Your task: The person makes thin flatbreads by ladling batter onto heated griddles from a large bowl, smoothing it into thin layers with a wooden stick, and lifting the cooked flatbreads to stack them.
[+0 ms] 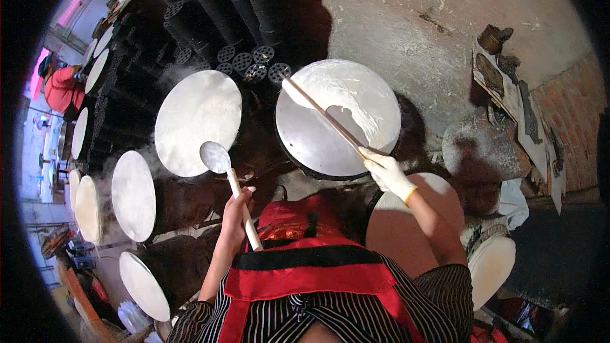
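Note:
My bare left hand (233, 219) grips the pale handle of a ladle (215, 157). Its whitish bowl overlaps the lower right edge of a round flatbread sheet (195, 114) in this view. My right hand (388, 174), in a white knit glove, holds a long thin wooden stick (324, 113) by its near end. The stick reaches slantwise across a round griddle (314, 147). White batter (329, 78) lies in a swept arc over the griddle's far and right part, while the near left part shows bare metal. I cannot tell whether the stick touches the surface.
Stacked honeycomb coal briquettes (259, 9) stand beyond the griddles. Below my right forearm is another pale round (405, 233). Several steaming rounds curve along the left, where a person in red (64, 88) works. A cluttered board (507, 90) is at right, near a stack of flat rounds (493, 267).

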Action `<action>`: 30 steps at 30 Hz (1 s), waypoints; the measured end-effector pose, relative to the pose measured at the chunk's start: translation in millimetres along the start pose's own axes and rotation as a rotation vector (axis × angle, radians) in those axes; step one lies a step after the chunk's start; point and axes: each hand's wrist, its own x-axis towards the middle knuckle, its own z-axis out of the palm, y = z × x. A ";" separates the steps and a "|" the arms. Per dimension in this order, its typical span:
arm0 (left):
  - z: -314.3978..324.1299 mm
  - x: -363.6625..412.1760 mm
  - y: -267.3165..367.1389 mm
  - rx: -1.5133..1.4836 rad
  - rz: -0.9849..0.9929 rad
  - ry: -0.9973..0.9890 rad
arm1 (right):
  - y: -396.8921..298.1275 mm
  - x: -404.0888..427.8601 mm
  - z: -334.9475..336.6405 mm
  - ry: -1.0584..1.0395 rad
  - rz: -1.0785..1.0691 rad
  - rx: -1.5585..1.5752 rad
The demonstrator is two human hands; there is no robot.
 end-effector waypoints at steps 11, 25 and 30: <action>7.3 -45.3 -26.0 -0.031 -0.001 0.059 | 14.2 29.5 -43.8 -0.055 -0.309 -0.214; 4.5 -44.5 -2.1 0.210 -0.104 -0.064 | 125.3 -58.5 38.4 0.236 -0.251 0.139; -12.2 -21.3 14.7 0.254 -0.108 -0.264 | 118.4 -7.5 108.1 0.960 -0.457 0.224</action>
